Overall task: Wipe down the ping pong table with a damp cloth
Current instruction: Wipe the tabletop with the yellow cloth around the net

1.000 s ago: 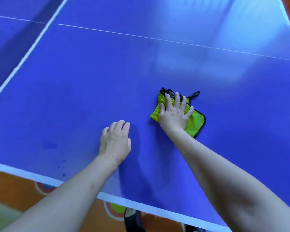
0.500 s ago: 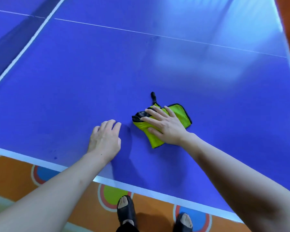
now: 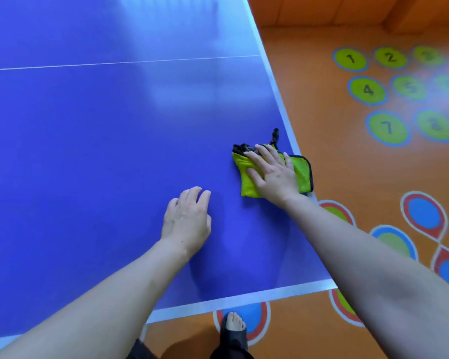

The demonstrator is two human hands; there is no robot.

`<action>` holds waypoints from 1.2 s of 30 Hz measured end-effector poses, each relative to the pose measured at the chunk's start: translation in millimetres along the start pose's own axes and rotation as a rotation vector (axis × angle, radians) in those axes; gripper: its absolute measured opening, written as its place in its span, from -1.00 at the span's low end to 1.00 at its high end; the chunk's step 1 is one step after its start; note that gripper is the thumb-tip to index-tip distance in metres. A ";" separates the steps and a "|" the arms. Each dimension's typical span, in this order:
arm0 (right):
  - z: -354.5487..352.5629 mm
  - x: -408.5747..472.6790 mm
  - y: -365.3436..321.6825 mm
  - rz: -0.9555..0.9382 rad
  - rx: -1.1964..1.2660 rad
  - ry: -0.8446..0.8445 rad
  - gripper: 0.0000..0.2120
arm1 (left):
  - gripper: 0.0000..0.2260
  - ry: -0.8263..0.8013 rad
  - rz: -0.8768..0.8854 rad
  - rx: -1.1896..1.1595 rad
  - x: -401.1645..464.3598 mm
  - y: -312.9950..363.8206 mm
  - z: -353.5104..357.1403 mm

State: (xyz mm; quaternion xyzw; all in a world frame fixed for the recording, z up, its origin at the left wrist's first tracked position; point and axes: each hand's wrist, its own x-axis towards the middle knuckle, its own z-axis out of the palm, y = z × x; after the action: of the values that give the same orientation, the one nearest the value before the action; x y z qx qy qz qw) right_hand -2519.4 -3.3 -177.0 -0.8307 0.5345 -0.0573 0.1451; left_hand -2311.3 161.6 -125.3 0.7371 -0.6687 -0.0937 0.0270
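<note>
View: one head-worn wide-angle camera, no second view to share with.
Position: above the near right corner of the blue surface [image 3: 94, 141], close over it.
Facing: forward and steeply down, both forearms running in from the bottom edge.
Nearness: left hand [image 3: 187, 221] and right hand [image 3: 272, 172] sit mid-frame, within arm's reach of the lens; the green cloth [image 3: 302, 172] lies at the surface's right edge.
Coverage: surface fills the left and centre, orange floor [image 3: 322, 104] with numbered circles [image 3: 368, 89] takes the right, one foot [image 3: 233, 325] shows at the very bottom.
Distortion: straight edge lines splay outward, far circles blur.
</note>
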 end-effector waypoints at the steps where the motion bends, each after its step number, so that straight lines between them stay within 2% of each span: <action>1: -1.2 -8.9 8.6 0.057 0.013 0.023 -0.48 | -0.58 -0.006 0.027 -0.009 3.2 17.3 3.2; 6: 8.1 -44.2 2.6 0.323 0.026 0.109 -0.53 | -0.60 0.001 0.075 -0.010 -1.0 46.4 9.8; 12: 29.0 -72.0 -68.3 0.584 0.043 0.139 -0.48 | -0.60 0.006 -0.011 0.031 -32.9 -24.6 -0.5; 20: 72.3 -66.0 -229.8 0.506 0.009 0.062 -0.48 | -0.57 -0.009 -0.200 0.056 -112.7 -180.7 -20.7; 24: 105.5 -49.9 -351.8 0.318 0.021 0.000 -0.50 | -0.57 0.002 -0.298 0.060 -163.1 -271.7 -27.4; 30: 160.1 -32.9 -520.7 -0.224 0.030 -0.106 -0.57 | -0.57 0.050 -0.484 0.053 -229.1 -371.5 -36.9; 33: 168.8 -40.1 -535.5 -0.497 -0.040 -0.145 -0.56 | -0.57 0.033 -0.563 0.069 -262.9 -395.1 -40.9; 36: 163.8 -51.2 -503.6 -0.683 -0.087 -0.164 -0.52 | -0.57 -0.019 -0.605 0.091 -283.1 -391.2 -44.0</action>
State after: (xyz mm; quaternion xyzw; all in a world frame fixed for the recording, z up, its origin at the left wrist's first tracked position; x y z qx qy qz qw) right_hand -2061.2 267.2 -177.5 -0.9687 0.2145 -0.0127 0.1242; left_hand -1944.9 479.2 -117.9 0.9022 -0.4227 -0.0744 -0.0417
